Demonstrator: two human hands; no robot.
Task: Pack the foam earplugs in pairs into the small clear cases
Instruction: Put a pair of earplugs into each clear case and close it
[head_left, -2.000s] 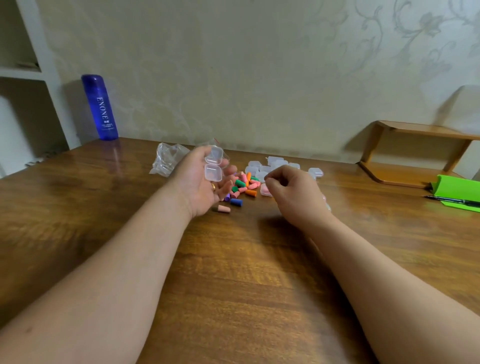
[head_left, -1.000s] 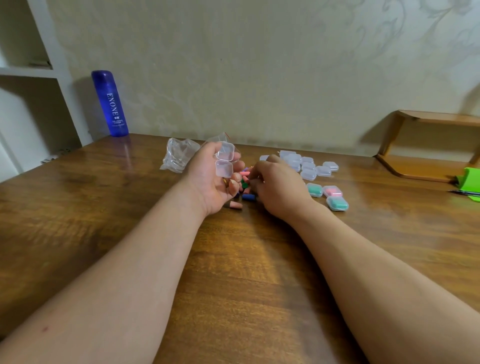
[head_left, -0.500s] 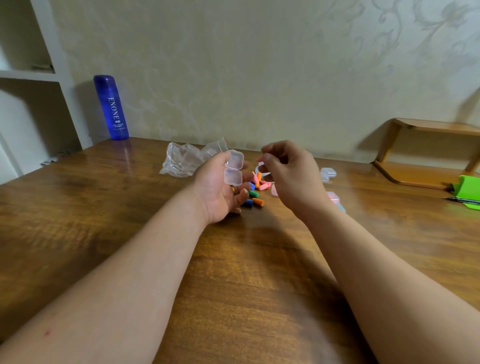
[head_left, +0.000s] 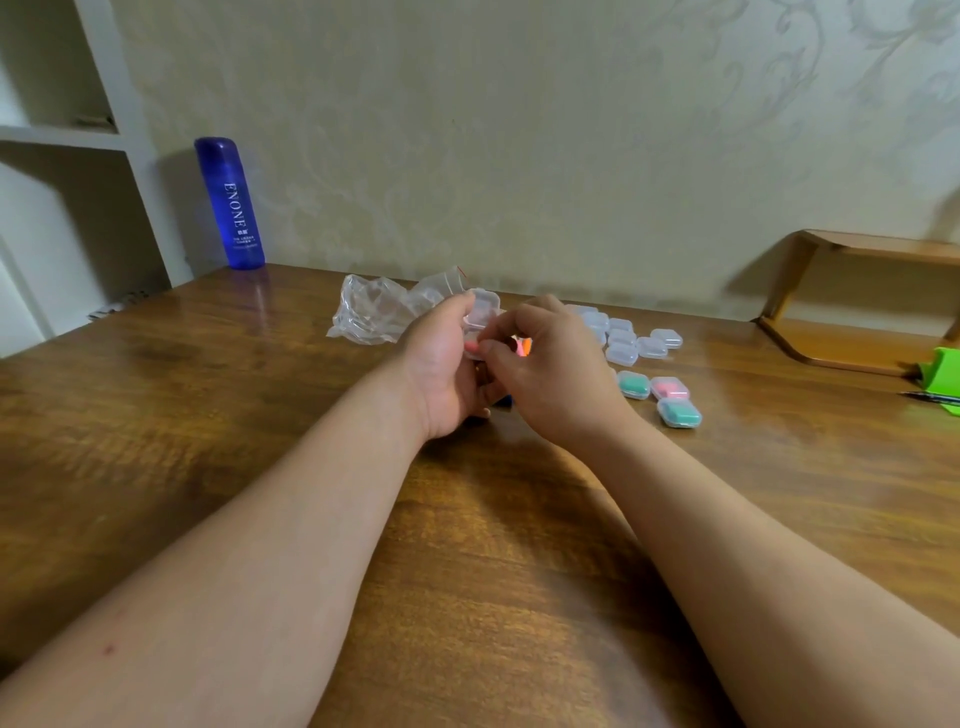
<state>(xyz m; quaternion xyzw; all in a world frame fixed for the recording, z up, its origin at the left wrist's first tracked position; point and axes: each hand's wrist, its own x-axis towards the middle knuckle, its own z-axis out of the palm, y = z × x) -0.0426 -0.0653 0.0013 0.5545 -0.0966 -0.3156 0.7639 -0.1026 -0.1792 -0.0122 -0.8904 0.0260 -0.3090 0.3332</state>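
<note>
The left hand (head_left: 441, 374) holds an open clear case (head_left: 484, 306) a little above the bench (head_left: 260, 415). Its fingers (head_left: 460, 314) are curled round the case from the left side. The right hand (head_left: 556, 384) comes against it from the right. Its fingers (head_left: 501, 353) are narrow and pinch an orange earplug (head_left: 523, 345) just beside the case. I cannot tell if the earplug already touches the case. Something pink shows in the case between the fingertips of both hands.

Below the fingers, a blue earplug (head_left: 503, 400) lies on the bench, mostly hidden by the hands. To the right of the right fingers lie the empty clear cases (head_left: 631, 343), closed and close together. Nearer to the person than these are three filled cases (head_left: 670, 389), two with green and one with pink inside. Just beyond the left fingers lies a crumpled plastic bag (head_left: 371, 317). Far to the left of it, a blue bottle (head_left: 231, 202) stands upright at the wall.
</note>
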